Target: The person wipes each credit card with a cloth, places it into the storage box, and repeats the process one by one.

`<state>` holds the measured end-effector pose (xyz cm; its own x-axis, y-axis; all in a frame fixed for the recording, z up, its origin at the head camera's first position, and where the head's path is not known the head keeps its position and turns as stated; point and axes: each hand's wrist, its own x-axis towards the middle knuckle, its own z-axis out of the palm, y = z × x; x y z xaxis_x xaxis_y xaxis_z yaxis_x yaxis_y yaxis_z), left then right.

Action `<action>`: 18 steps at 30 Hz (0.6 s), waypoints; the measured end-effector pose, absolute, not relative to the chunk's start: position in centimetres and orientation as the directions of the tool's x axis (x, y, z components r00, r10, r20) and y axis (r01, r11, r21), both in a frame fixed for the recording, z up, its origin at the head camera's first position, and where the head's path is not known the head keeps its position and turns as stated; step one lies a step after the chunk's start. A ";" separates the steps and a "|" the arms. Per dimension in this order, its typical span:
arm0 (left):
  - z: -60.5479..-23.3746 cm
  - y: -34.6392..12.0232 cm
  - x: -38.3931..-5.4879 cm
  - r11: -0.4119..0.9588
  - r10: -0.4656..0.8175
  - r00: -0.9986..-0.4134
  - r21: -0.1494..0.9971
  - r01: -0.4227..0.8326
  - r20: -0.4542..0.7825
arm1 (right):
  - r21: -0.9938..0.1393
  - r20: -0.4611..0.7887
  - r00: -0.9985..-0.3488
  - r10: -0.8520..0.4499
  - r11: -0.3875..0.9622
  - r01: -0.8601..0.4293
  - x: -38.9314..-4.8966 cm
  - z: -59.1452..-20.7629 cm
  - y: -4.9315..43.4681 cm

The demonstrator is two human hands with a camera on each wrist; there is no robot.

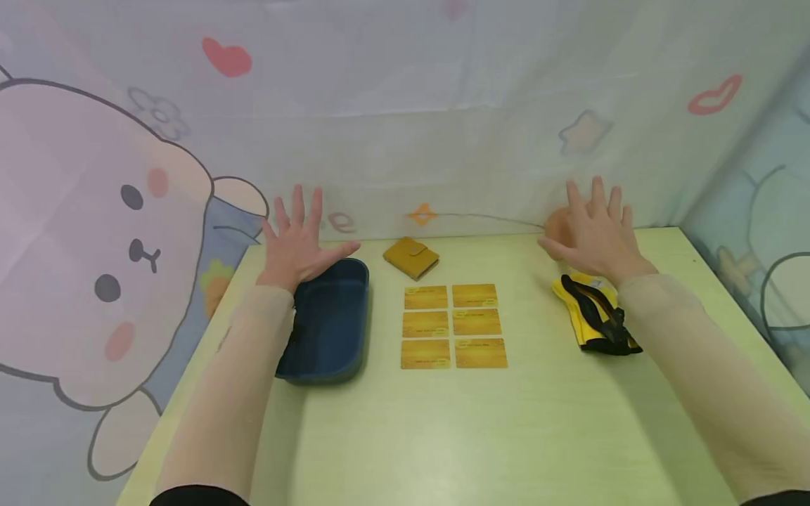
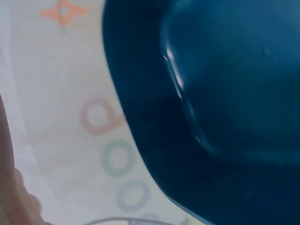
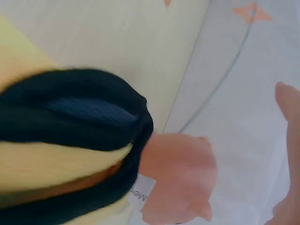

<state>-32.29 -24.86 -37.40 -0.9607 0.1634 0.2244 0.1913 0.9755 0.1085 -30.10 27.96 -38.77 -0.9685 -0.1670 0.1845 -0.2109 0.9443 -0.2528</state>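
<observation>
Both hands are held out with fingers spread, and neither holds anything. My left hand [image 1: 296,246] is over the far left end of a dark blue plastic bin [image 1: 332,323], which also fills much of the left wrist view. Beyond a yellow and black fabric item [image 1: 598,313], perhaps a folded pouch, my right hand [image 1: 601,232] is raised near the table's back edge. The fabric item's black-edged opening [image 3: 84,110] shows close up in the right wrist view. Several gold cards [image 1: 425,325] lie in two columns mid-table. A mustard-yellow wallet [image 1: 411,258] sits behind them.
A pale yellow table [image 1: 405,436] carries these things. Behind it hangs a light curtain [image 1: 405,140] printed with hearts, a star and a large bear figure. A similar printed cloth [image 1: 753,211] is on the right, and a dark curved line crosses it.
</observation>
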 end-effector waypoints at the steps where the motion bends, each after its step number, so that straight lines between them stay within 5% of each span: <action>1: -37.3 -24.6 -32.1 0.970 0.168 -0.961 0.136 0.201 0.219 | -0.259 0.179 -0.969 -0.170 0.942 -0.213 -29.6 -38.9 28.0; 18: -33.9 -17.5 -26.5 0.862 0.351 -0.897 0.280 0.422 0.269 | -0.270 -0.083 -0.992 -0.096 0.960 -0.070 -23.2 -44.7 28.9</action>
